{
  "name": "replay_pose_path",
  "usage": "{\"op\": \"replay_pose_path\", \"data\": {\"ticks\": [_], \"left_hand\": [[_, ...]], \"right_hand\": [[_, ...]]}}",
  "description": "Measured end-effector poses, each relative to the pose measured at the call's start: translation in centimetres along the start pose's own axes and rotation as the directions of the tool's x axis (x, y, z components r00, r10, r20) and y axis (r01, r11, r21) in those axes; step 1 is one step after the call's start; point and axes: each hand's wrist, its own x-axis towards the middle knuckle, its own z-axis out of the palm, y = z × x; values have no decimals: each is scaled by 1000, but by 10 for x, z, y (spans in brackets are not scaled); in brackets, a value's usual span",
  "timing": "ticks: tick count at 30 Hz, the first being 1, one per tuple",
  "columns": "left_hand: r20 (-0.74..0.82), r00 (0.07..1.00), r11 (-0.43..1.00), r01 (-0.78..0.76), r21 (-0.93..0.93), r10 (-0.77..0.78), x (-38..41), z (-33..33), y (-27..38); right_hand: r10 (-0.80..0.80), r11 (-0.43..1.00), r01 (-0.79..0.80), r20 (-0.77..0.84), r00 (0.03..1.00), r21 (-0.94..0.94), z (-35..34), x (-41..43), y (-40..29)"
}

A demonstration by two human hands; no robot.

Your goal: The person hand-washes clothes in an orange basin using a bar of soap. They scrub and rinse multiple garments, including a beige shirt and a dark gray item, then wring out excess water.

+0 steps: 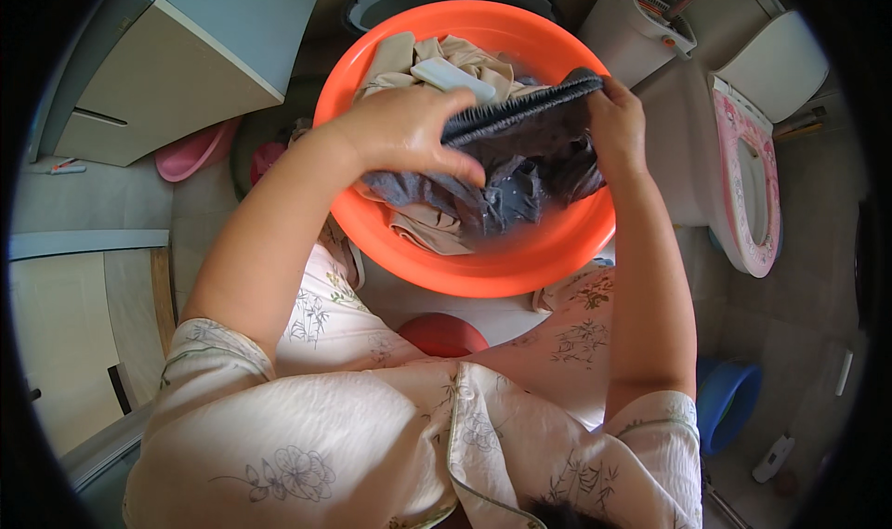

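Note:
In front of me stands an orange plastic basin [488, 278] holding wet clothes. A dark grey garment [516, 187] with a gathered elastic waistband [523, 109] is partly lifted above the rest. My right hand [619, 128] grips the waistband's right end near the rim. At its left end is my left hand [408, 132], thumb and fingers spread apart around the cloth without closing on it. Beige fabric [432, 233] lies lower in the basin, with more at the back. On that back cloth rests a white bar [453, 77], apparently soap, just beyond my left hand.
A grey tub [369, 10] stands behind the basin. At right are a white mop bucket [620, 34], a toilet with a pink seat [732, 181] and a blue basin [728, 407]. Left are a cabinet [167, 90] and pink basin [195, 156]. Something red [442, 335] lies between my legs.

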Motion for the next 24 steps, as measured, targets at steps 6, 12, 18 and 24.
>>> {"op": "replay_pose_path", "data": {"ticks": [6,12,18,24], "left_hand": [[-230,973,980,58,192,-12,-1,15,-29],[-503,831,969,169,-178,-237,-6,-9,-62],[-385,913,945,4,-326,-137,-7,-9,-57],[-41,959,56,-26,-998,-279,9,27,-11]], "right_hand": [[-68,985,65,-13,998,-158,3,-11,-18],[-253,700,448,394,884,-556,-10,-24,-3],[122,911,-244,347,930,334,-17,-23,-1],[185,351,-556,527,830,753,5,-33,-14]]}}
